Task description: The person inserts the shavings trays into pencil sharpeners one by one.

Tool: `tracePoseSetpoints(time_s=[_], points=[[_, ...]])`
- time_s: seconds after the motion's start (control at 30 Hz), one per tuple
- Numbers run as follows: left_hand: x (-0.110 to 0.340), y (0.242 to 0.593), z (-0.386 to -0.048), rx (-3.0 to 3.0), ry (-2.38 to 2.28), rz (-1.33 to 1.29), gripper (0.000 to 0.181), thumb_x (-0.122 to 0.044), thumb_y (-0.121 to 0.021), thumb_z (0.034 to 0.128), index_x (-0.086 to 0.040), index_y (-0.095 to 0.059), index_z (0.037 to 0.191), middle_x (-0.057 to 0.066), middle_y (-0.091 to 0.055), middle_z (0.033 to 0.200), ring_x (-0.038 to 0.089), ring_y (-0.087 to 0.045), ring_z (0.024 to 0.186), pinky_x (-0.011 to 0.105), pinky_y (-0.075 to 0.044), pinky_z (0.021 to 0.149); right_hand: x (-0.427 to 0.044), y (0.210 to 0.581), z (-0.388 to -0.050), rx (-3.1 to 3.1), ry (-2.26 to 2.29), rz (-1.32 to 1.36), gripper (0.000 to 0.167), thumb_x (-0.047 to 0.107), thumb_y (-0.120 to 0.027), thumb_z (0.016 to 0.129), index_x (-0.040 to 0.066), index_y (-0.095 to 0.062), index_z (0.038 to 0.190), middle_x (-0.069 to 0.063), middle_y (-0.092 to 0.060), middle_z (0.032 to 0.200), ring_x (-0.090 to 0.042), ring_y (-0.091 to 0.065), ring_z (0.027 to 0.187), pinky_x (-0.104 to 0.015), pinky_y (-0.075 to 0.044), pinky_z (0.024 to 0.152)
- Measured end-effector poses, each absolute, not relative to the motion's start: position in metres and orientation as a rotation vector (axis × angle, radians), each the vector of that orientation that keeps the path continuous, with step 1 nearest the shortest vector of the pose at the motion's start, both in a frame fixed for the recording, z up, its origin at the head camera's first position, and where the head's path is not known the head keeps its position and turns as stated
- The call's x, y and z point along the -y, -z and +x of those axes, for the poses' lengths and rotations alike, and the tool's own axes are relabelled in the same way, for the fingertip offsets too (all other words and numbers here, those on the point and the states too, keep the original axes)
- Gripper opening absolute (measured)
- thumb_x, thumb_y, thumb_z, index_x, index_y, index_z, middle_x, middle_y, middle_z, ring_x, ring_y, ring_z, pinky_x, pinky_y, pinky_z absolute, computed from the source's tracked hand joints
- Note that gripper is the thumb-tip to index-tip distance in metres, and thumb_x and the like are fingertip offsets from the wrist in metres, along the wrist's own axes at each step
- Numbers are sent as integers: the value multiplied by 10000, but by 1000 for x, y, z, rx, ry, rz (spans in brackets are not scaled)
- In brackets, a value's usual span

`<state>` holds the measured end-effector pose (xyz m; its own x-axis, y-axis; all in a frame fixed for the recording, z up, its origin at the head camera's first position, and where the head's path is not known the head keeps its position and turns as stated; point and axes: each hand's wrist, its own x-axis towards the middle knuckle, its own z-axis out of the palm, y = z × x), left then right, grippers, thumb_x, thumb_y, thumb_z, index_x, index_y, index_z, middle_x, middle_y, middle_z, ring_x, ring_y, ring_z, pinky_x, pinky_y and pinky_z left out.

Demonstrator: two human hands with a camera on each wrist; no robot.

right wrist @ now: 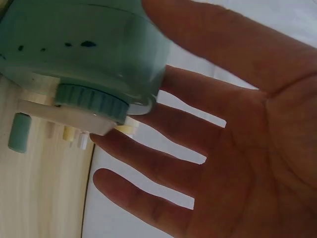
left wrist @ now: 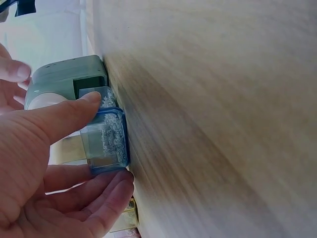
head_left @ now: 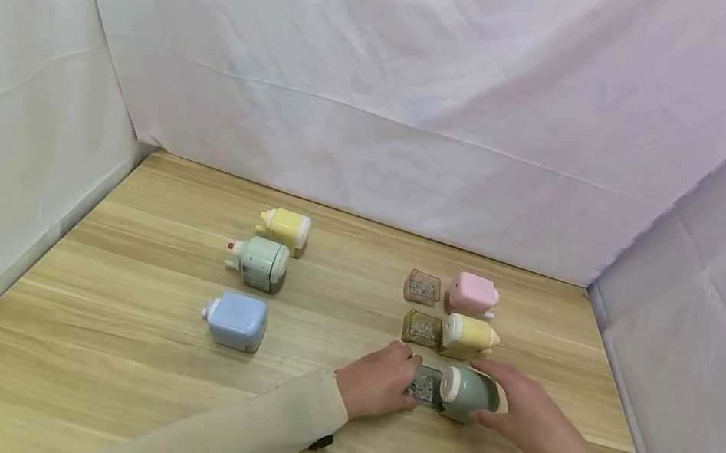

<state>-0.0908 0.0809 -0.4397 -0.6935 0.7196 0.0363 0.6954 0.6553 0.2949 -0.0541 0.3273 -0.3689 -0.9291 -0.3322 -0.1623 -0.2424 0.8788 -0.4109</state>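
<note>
Thumb and fingers of my left hand (head_left: 379, 380) pinch a clear bluish shavings drawer (left wrist: 108, 141) from its two sides. Grey shavings lie inside it. The drawer's far end meets the opening low on a green pencil sharpener (head_left: 470, 392); how deep it sits I cannot tell. My right hand (head_left: 528, 412) holds that sharpener, thumb on one side and fingers on the other. In the right wrist view, the sharpener's crank arm (right wrist: 64, 116) ends in a green knob (right wrist: 20, 133), and the outer fingers reach out rather straight.
Beyond the hands are a yellow sharpener (head_left: 469, 336) and a pink one (head_left: 473, 294), each beside a pulled-out drawer of shavings, amber (head_left: 421, 329) and reddish (head_left: 422, 287). To the left stand blue (head_left: 238, 320), pale green (head_left: 263, 263) and yellow (head_left: 289, 229) sharpeners. Fabric walls (head_left: 375, 143) enclose the table.
</note>
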Motion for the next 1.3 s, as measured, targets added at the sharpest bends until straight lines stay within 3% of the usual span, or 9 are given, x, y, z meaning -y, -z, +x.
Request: tracePoseSetpoints(time_s=[0.27,0.93,1.3], points=[[-82,441,-91,-2778,-419,1226,385,-365,-836,953,-64,-736,1173,15,-716,1033,120,-636,955,192,-547,861,-325,372,-55,-2832,520,-403,653,123,-950,791,46,-689,1385,-174,-737,1340,-385,-705,1210,-583,-581,984],[-94,444,-96,-2714,-489,1228,376,-352,-860,942,-57,-746,1145,-1,-706,945,111,-649,927,201,-553,824,-325,371,-59,-2805,521,-354,656,128,-944,803,52,-677,1397,-175,-723,1361,-365,-700,1198,-565,-585,955],[-106,447,-90,-2752,-479,1266,479,-403,-865,922,-51,-739,1220,23,-753,1058,121,-684,996,199,-561,895,-325,374,-58,-2821,532,-382,645,124,-946,796,56,-686,1383,-169,-731,1351,-376,-702,1206,-575,-585,968]])
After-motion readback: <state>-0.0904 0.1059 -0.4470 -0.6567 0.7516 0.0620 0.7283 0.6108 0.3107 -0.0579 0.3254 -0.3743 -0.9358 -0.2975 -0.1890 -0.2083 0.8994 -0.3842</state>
